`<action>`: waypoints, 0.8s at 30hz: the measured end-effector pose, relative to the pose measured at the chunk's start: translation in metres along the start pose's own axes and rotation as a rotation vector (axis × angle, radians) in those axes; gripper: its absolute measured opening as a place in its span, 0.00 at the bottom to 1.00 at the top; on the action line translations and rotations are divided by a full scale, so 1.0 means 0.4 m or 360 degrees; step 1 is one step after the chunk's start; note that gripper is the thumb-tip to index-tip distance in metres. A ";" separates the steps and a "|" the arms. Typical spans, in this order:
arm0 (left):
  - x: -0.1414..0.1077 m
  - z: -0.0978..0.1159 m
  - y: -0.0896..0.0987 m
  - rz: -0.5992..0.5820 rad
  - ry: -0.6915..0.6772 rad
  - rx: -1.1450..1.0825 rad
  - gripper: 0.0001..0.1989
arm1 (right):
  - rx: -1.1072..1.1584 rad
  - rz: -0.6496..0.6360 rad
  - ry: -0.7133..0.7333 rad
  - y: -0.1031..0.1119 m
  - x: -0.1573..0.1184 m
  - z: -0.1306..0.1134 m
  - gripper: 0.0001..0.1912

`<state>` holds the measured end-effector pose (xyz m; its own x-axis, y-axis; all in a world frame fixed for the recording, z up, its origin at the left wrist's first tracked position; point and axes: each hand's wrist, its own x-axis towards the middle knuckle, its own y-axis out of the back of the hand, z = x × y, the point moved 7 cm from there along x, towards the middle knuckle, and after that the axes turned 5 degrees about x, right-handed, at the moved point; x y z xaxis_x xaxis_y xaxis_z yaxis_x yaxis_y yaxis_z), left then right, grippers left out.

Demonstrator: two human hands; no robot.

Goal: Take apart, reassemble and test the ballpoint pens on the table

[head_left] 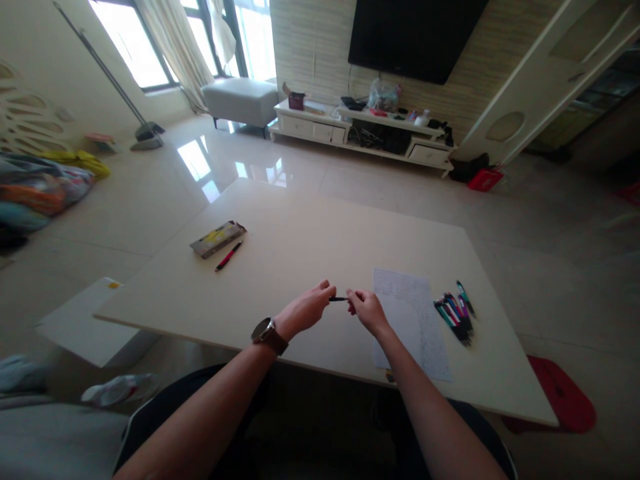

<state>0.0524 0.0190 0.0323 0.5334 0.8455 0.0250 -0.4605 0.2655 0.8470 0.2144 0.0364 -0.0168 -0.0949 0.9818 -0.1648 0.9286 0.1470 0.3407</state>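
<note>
a: entry one, hazards, left to right?

b: one long grey-and-yellow cardboard box (219, 239), with one slender red-and-black pen (229, 256) just beside it; both lie well apart from the hands, so little risk there. next, one slim dark pen-like rod (339, 299), held above the pale, smooth tabletop (310, 227). it could slip and roll if either pinch loosened, or bend if the two hands pulled out of line. then one white sheet of handwritten paper (403, 303), liable to crease or shift should the right forearm press on it. last, one loose fan of multicoloured pens (455, 317), liable to scatter if an elbow or sleeve knocked it.

a: entry two, position and fingers?

b: left hand (315, 303): fingers closed, gripping the rod's left end. right hand (367, 310): fingertips drawn together, pinching its right end. the rod lies between them, roughly level, its middle exposed. a trace of red shows under the right fingertips; whether it belongs to the rod, the cataloguer cannot tell.
</note>
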 end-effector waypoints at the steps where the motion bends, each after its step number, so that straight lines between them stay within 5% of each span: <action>1: 0.000 0.001 0.000 -0.0002 -0.0018 -0.0019 0.08 | 0.0023 -0.0065 -0.0025 -0.006 0.001 0.006 0.24; 6: -0.003 -0.007 0.001 0.0001 -0.0003 -0.0040 0.08 | 0.0216 -0.0170 0.0042 -0.019 0.006 0.003 0.15; 14: 0.000 -0.007 0.001 0.0020 0.0033 -0.0005 0.08 | 0.0411 -0.0149 -0.0063 -0.020 0.003 0.001 0.22; 24: -0.001 -0.002 0.012 0.0006 0.0098 0.0072 0.08 | 0.0467 -0.0085 0.0033 -0.011 0.011 -0.007 0.15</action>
<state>0.0492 0.0205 0.0360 0.4867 0.8736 -0.0035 -0.4292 0.2426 0.8701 0.2090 0.0402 -0.0163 -0.1507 0.9763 -0.1553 0.9859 0.1600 0.0494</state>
